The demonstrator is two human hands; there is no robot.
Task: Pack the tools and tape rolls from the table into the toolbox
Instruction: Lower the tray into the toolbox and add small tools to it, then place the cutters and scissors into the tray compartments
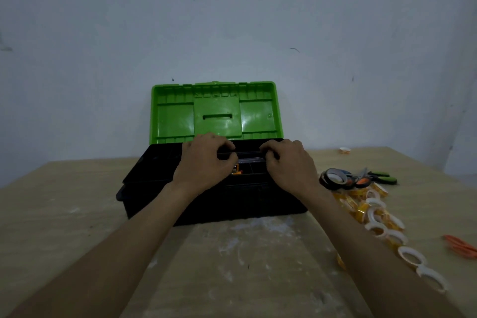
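Both hands' fingers (224, 147) clamped on tray handle (242, 154) inside black toolbox (154, 183), green lid (215, 111) upright.

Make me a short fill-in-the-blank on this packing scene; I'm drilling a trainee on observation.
1. The toolbox lid is ____ in colour.
2. Both hands, left hand and right hand, grip the inner tray's ____.
3. The tape rolls lie to the toolbox's ____.

Answers: green; handle; right

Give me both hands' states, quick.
Left hand: closed on the tray handle inside the toolbox.
Right hand: closed on the same handle.
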